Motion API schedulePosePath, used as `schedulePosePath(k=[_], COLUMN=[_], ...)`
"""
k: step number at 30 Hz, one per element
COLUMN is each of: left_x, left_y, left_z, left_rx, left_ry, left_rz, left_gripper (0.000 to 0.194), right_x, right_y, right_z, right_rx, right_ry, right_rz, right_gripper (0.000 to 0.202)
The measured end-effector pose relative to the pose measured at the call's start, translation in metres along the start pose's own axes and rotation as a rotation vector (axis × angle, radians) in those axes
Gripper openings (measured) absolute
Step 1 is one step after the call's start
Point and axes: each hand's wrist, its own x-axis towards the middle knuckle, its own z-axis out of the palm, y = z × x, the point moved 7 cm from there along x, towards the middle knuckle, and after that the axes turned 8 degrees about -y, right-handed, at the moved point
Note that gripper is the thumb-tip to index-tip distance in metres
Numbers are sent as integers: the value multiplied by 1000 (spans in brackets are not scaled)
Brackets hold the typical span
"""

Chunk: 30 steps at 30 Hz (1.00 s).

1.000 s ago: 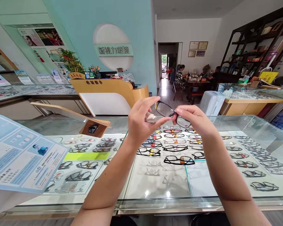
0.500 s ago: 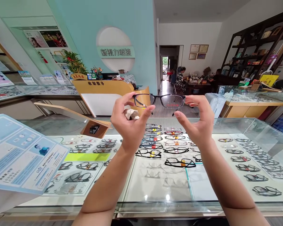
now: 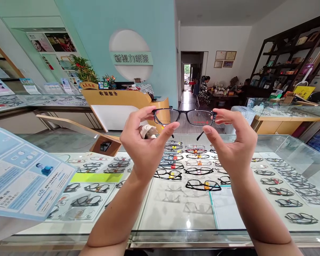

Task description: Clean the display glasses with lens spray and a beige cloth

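Observation:
A pair of dark-framed eyeglasses (image 3: 183, 113) is held up level above the glass display case (image 3: 173, 222), its temples pointing away from me. My left hand (image 3: 142, 142) pinches the frame's left end between thumb and fingers. A crumpled whitish cloth (image 3: 148, 131) is tucked in that same palm. At the frame's right end, the fingers of my right hand (image 3: 232, 138) are closed on it. Red print shows on the right lens. Beneath the hands, rows of spectacle frames (image 3: 203, 185) lie in the case.
A blue-and-white printed leaflet (image 3: 29, 177) stands at the left, near a tilted wood-framed mirror (image 3: 77, 129). Beyond the case is a wooden cashier counter (image 3: 117, 96). One person (image 3: 204, 89) sits at a far table, with another (image 3: 245, 89) opposite. A second display counter (image 3: 290, 112) stands at right.
The eyeglasses have shifted slightly right and a little down. My hands have moved somewhat farther apart, the right one to the right. Both still grip the frame.

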Motion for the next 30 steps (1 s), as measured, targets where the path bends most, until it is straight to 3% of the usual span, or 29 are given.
schedulePosePath(k=[9,30], left_x=[4,2], left_y=[4,-6], left_z=[-1,-3], left_rx=[-61,-3], left_ry=[-118,-52], left_rz=[-17,-192], left_gripper=[49,47], right_x=[0,-3], right_y=[8,-6], right_z=[-4,-6], right_rx=[17,-77], right_ry=[-12,47], right_rz=[67,-13], right_gripper=[29,29])
